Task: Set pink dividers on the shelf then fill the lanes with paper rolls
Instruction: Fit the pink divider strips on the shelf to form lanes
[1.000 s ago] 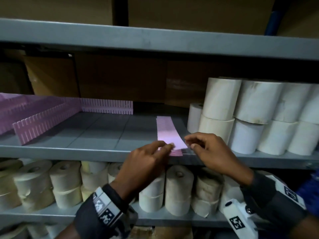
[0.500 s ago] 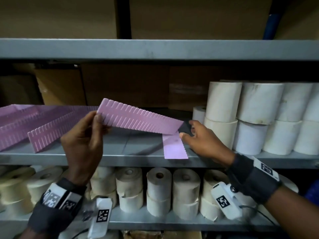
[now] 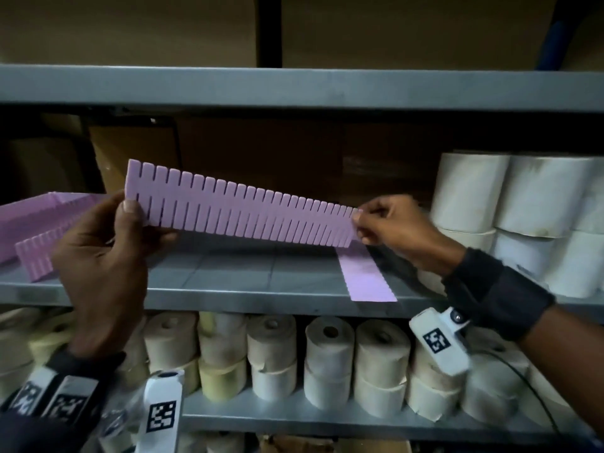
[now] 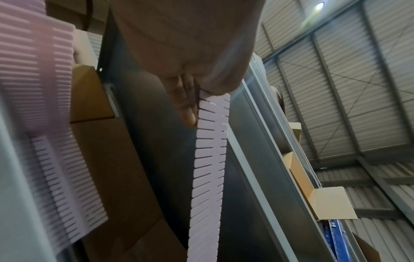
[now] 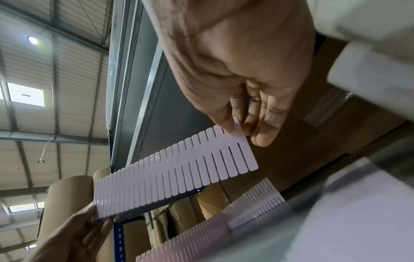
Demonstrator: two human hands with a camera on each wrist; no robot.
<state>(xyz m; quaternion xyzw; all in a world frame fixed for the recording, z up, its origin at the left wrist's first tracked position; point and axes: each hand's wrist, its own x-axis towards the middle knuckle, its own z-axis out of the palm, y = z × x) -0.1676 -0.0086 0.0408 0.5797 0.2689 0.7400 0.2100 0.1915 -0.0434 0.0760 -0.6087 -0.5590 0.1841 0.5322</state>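
My left hand [image 3: 101, 253] grips one end of a pink divider [image 3: 242, 209], thumb on its front face and fingers curled behind; my right hand [image 3: 397, 227] pinches the other end between thumb and fingertips. The divider hangs on edge above the shelf [image 3: 228, 292], slots up and down, sloping down toward the right hand. Under its right end a spare divider [image 3: 367, 277] lies flat on the shelf. Left of the held divider, more dividers [image 3: 36, 230] stand on the shelf. Right of it, paper rolls [image 3: 523, 217] are stacked toward the back.
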